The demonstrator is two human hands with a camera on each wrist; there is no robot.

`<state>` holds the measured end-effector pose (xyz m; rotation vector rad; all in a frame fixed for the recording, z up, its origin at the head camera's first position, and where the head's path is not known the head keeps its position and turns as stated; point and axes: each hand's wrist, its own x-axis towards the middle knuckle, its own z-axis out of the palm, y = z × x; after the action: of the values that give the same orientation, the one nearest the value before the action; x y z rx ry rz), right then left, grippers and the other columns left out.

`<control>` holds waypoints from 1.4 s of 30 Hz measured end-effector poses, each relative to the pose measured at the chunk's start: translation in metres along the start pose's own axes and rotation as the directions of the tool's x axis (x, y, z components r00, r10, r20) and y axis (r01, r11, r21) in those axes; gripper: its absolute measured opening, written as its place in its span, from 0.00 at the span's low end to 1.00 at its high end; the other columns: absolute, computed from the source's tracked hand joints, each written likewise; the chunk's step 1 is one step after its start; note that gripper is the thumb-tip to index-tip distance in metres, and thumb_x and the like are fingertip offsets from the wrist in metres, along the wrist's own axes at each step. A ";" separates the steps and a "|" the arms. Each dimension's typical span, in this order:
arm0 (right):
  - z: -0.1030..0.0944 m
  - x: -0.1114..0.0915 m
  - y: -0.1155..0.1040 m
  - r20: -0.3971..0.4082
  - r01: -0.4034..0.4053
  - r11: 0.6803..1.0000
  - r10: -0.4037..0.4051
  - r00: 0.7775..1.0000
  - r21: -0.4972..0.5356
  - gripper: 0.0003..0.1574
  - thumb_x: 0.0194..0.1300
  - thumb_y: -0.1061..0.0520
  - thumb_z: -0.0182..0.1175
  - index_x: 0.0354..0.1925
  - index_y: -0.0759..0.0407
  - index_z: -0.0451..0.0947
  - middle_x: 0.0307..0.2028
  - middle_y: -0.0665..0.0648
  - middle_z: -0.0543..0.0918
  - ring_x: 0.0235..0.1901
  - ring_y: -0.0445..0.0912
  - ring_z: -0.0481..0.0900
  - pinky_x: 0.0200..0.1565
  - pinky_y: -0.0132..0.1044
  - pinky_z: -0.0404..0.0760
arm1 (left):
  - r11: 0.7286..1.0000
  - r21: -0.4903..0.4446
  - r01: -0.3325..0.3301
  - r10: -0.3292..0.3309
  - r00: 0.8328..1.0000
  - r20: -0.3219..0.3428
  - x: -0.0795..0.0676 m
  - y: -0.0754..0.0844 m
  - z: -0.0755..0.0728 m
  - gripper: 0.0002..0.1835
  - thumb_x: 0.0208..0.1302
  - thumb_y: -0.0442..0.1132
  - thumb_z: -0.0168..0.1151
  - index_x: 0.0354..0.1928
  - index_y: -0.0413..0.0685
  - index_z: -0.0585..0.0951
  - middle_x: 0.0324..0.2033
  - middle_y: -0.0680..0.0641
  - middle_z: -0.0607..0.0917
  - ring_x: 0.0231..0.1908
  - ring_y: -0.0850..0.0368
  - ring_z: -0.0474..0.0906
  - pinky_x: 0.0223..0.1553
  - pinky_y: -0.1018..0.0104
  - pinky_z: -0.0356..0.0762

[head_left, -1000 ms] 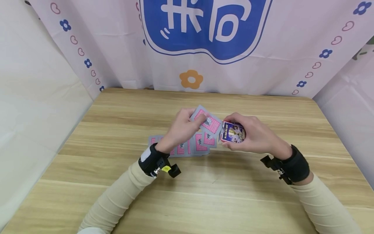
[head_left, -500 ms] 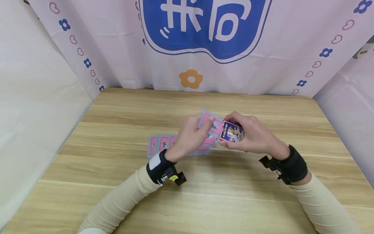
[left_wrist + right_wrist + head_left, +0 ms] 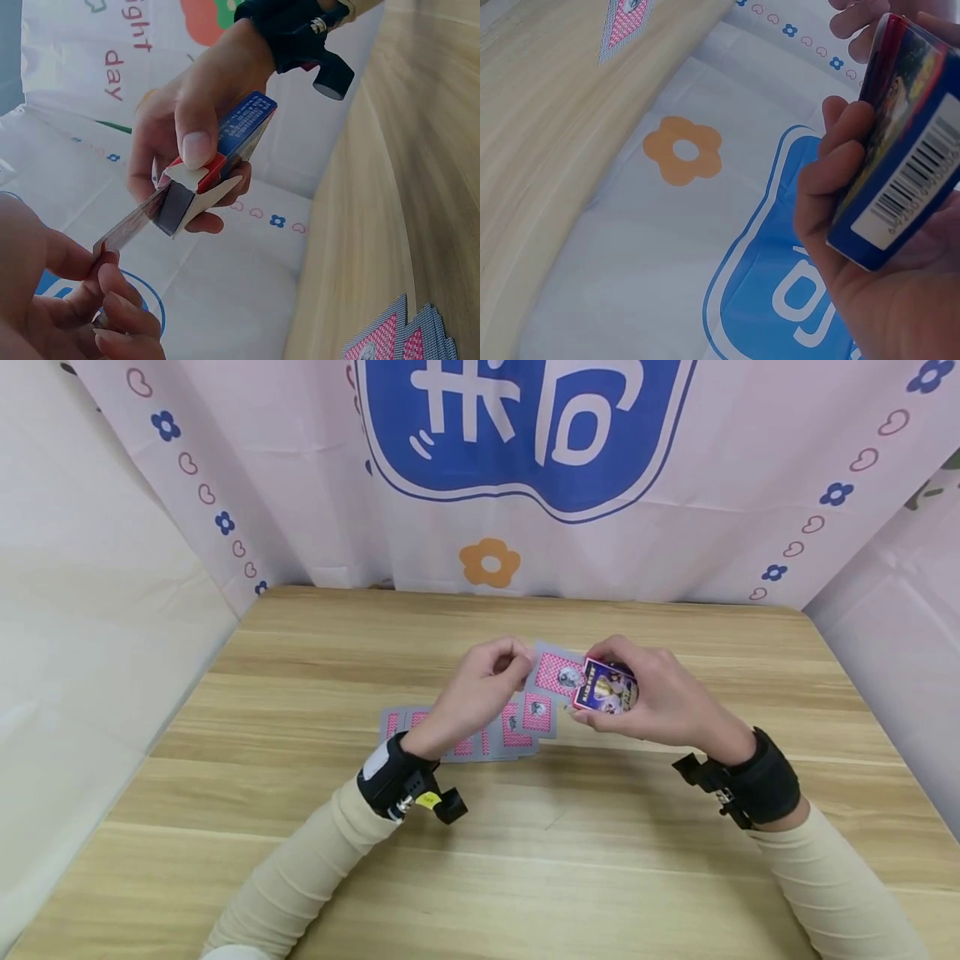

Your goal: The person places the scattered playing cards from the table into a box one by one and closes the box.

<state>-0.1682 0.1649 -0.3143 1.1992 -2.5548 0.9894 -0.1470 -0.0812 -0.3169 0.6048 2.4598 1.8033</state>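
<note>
My left hand [image 3: 491,685] pinches the outer edge of a playing card [image 3: 558,675] with a pink-patterned back. The card's other end is hidden inside the mouth of a blue and red card box [image 3: 606,687]. Around that box curls my right hand [image 3: 671,697], thumb on the near side. In the left wrist view, the box flap [image 3: 217,196] hangs loose beside a dark stack of card edges [image 3: 175,206] inside. A barcode side of the box [image 3: 915,176] faces the right wrist view. Below the left hand, more playing cards [image 3: 517,735] lie face down, overlapping in a row.
The wooden table [image 3: 487,860] spreads under both arms. Behind its far edge hangs a white cloth [image 3: 315,510] with a blue emblem and an orange flower. Pale cloth walls [image 3: 97,610] stand at the sides.
The left hand has slid the card partly into the box, and its thumb has drawn back from the card's face to the outer edge. Hand and box on the right have risen slightly.
</note>
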 end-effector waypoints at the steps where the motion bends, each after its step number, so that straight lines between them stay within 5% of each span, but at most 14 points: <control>1: 0.000 0.000 0.000 0.002 0.001 1.000 -0.001 1.000 0.000 0.38 0.43 0.44 0.74 0.50 0.54 0.70 0.33 0.50 0.80 0.24 0.37 0.76 0.19 0.34 0.80 | 1.000 0.005 0.001 -0.001 1.000 0.006 0.000 0.000 0.000 0.13 0.74 0.44 0.48 0.34 0.45 0.75 0.29 0.46 0.74 0.30 0.54 0.69 0.31 0.60 0.67; 21: 0.007 0.000 -0.004 0.053 0.036 0.999 -0.037 0.998 0.017 0.38 0.44 0.43 0.73 0.50 0.53 0.70 0.36 0.48 0.80 0.27 0.37 0.76 0.23 0.34 0.80 | 0.999 0.031 0.028 -0.031 0.993 0.110 -0.002 -0.005 0.010 0.11 0.70 0.40 0.49 0.29 0.46 0.74 0.26 0.47 0.74 0.24 0.53 0.67 0.24 0.63 0.65; 29: 0.010 0.000 -0.006 0.076 0.075 0.997 -0.076 0.994 0.025 0.37 0.43 0.43 0.73 0.50 0.52 0.71 0.37 0.48 0.79 0.29 0.37 0.76 0.25 0.34 0.81 | 0.999 0.052 0.014 -0.025 0.974 0.223 -0.002 -0.007 0.014 0.13 0.72 0.45 0.49 0.30 0.48 0.76 0.25 0.47 0.72 0.26 0.54 0.68 0.27 0.63 0.65; 42: 0.007 0.000 -0.005 0.060 0.082 0.996 -0.084 0.995 0.032 0.37 0.43 0.45 0.73 0.51 0.52 0.70 0.38 0.47 0.79 0.29 0.37 0.76 0.25 0.33 0.81 | 0.989 0.051 0.140 -0.148 0.957 0.250 0.001 -0.009 0.010 0.16 0.66 0.56 0.55 0.32 0.52 0.78 0.31 0.45 0.78 0.32 0.53 0.71 0.32 0.59 0.68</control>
<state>-0.1638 0.1585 -0.3173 1.3528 -2.5209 0.9909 -0.1480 -0.0738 -0.3283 0.5985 2.3029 1.5305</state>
